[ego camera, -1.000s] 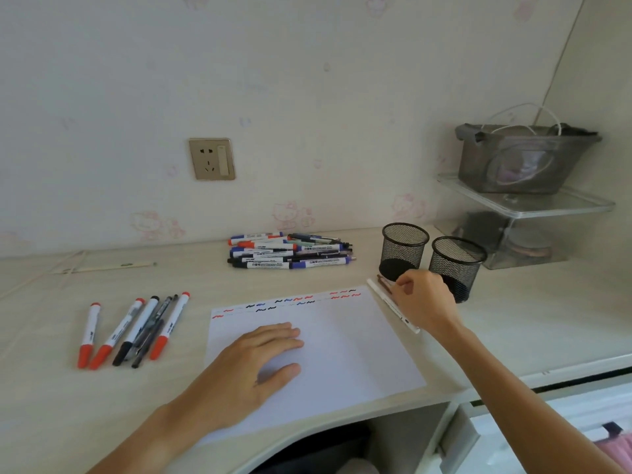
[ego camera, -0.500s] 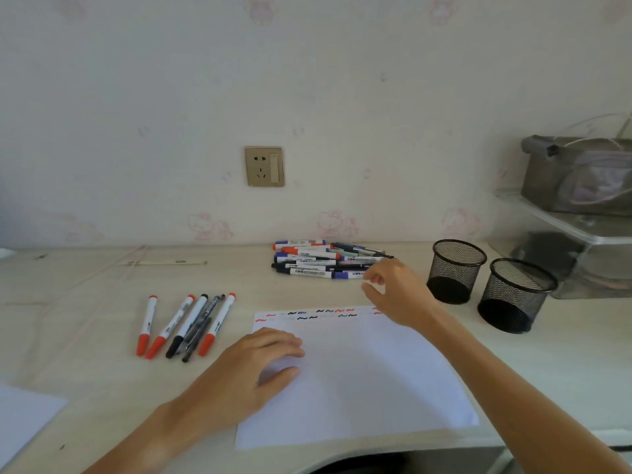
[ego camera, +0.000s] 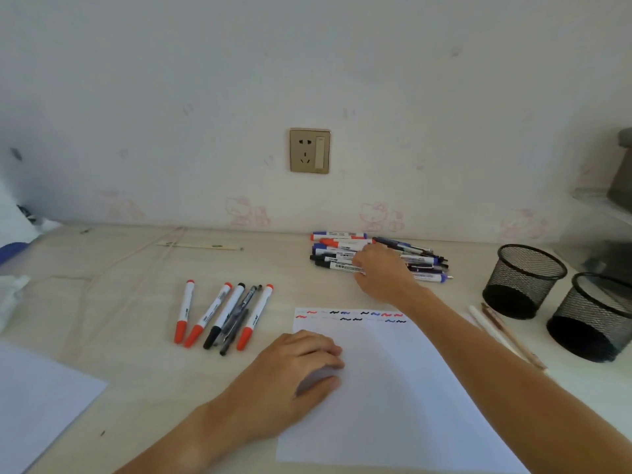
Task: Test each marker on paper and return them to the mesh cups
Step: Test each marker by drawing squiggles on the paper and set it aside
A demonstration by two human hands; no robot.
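Reaching into the marker pile (ego camera: 379, 256), the right hand (ego camera: 383, 273) lies over it with fingers curled down; whether it already grips one I cannot tell. Nearer than that hand, the left hand (ego camera: 297, 367) rests flat on the paper (ego camera: 393, 388), likely to steady it for scribbling. Both mesh cups (ego camera: 525, 280) stand to the reaching hand's right, seemingly empty.
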